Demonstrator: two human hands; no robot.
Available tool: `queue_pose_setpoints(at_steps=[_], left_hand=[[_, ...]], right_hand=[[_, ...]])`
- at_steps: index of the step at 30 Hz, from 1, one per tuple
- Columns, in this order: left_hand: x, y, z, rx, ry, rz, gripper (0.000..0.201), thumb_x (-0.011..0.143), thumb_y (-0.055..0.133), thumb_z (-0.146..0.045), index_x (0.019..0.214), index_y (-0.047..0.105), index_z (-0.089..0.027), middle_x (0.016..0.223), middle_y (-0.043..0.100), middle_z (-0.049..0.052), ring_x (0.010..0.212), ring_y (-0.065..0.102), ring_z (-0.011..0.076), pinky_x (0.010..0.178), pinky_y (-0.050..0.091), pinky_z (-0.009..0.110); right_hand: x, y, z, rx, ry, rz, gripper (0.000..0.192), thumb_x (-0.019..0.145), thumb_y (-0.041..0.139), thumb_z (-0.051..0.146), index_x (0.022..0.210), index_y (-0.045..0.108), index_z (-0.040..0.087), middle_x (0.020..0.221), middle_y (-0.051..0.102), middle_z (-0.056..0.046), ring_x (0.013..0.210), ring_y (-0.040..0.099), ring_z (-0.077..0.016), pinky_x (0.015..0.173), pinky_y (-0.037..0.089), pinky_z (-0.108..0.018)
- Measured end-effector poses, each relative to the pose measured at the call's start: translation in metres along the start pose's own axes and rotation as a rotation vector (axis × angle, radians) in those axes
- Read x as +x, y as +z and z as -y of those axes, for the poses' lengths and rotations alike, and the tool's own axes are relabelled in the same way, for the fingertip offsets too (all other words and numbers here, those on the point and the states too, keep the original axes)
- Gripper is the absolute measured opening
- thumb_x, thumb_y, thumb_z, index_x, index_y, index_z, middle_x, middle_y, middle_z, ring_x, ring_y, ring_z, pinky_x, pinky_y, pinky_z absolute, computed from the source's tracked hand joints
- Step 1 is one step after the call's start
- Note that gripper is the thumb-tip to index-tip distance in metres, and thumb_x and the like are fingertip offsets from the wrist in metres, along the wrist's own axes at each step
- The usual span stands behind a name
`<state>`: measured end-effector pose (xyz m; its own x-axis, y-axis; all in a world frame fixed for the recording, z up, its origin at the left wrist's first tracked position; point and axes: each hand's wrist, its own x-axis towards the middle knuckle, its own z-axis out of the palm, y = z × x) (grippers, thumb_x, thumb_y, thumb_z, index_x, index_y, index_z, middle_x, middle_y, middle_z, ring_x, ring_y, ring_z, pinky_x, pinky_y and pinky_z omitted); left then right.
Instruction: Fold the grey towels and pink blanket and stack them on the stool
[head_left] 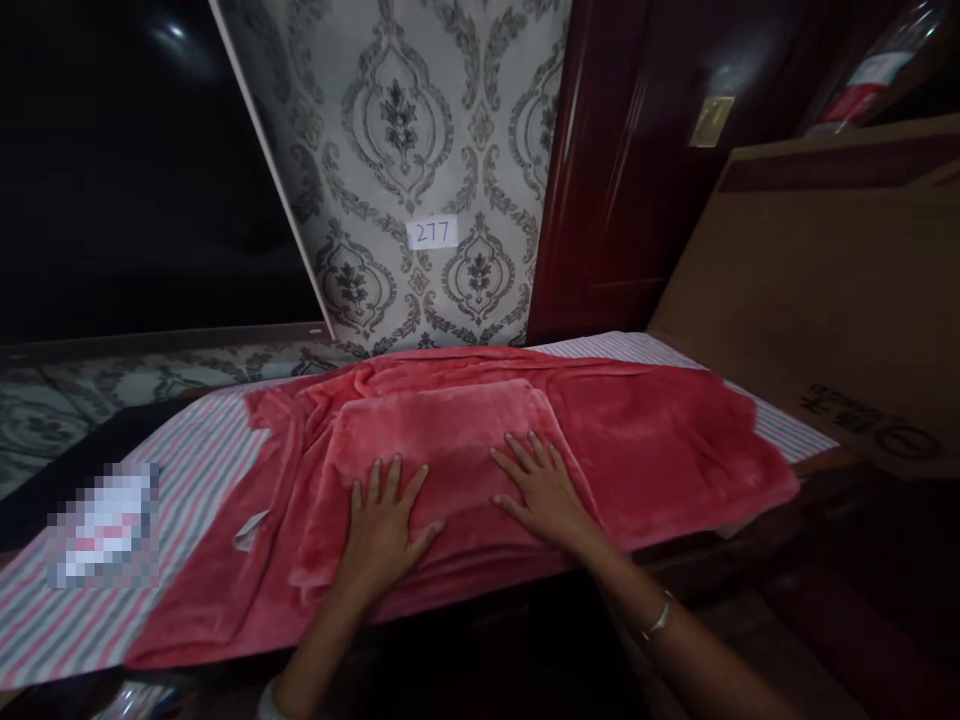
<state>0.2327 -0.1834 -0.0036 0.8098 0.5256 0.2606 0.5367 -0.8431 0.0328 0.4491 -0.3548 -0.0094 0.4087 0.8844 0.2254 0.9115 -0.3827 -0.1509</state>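
Note:
A red plush garment (660, 440) is spread over a striped cloth (202, 470), with a white tag showing near its left side. On its middle lies a folded, paler red plush section (442, 425), roughly rectangular; I cannot tell whether it is a separate piece. My left hand (386, 530) rests flat on the left part of this section, fingers spread. Flat on its right part is my right hand (544, 490), its fingers also apart. Neither hand grips anything. A bracelet circles the right wrist.
A large cardboard box (817, 290) stands at the right, with a plastic bottle (870, 80) above it. At the left is a dark television screen (142, 170). Patterned wallpaper (405, 120) and a dark red door (622, 180) are behind. A blurred-out item (105, 525) lies on the striped cloth.

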Motion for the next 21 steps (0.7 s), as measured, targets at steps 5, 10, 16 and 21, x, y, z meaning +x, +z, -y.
queue_pose_setpoints(at_steps=[5, 10, 16, 21], left_hand=[[0.001, 0.0, 0.003, -0.014, 0.009, -0.013, 0.073, 0.087, 0.063, -0.056, 0.152, 0.046, -0.029, 0.164, 0.032, 0.016, 0.152, 0.024, 0.045, 0.117, 0.022, 0.071], [0.002, -0.002, 0.004, -0.029, 0.008, 0.004, 0.074, 0.086, 0.063, -0.057, 0.153, 0.046, -0.03, 0.164, 0.032, 0.015, 0.151, 0.024, 0.0455, 0.116, 0.022, 0.072], [0.001, -0.002, 0.001, -0.024, 0.006, -0.005, 0.074, 0.087, 0.062, -0.057, 0.153, 0.045, -0.029, 0.165, 0.031, 0.016, 0.152, 0.023, 0.0446, 0.117, 0.022, 0.071], [0.005, -0.014, 0.012, -0.05, 0.035, 0.099, 0.073, 0.087, 0.059, -0.061, 0.152, 0.047, -0.029, 0.164, 0.034, 0.014, 0.151, 0.027, 0.0445, 0.115, 0.027, 0.069]], right_hand=[[0.005, -0.023, 0.002, 0.06, -0.019, 0.126, 0.069, 0.095, 0.052, 0.063, 0.157, 0.04, 0.034, 0.167, 0.025, -0.006, 0.154, 0.014, -0.0413, 0.12, 0.017, -0.064], [0.054, -0.067, 0.025, 0.069, -0.045, 0.169, 0.063, 0.101, 0.046, 0.053, 0.158, 0.038, 0.028, 0.162, 0.038, -0.011, 0.15, 0.029, -0.0366, 0.12, 0.021, -0.058], [0.129, -0.061, 0.029, 0.085, 0.081, 0.151, 0.064, 0.102, 0.044, 0.053, 0.16, 0.033, 0.026, 0.166, 0.029, -0.012, 0.152, 0.022, -0.036, 0.121, 0.014, -0.059], [0.131, -0.029, 0.003, 0.058, 0.172, 0.108, 0.059, 0.104, 0.039, 0.05, 0.155, 0.041, 0.021, 0.162, 0.038, -0.013, 0.15, 0.028, -0.0338, 0.121, 0.014, -0.058]])
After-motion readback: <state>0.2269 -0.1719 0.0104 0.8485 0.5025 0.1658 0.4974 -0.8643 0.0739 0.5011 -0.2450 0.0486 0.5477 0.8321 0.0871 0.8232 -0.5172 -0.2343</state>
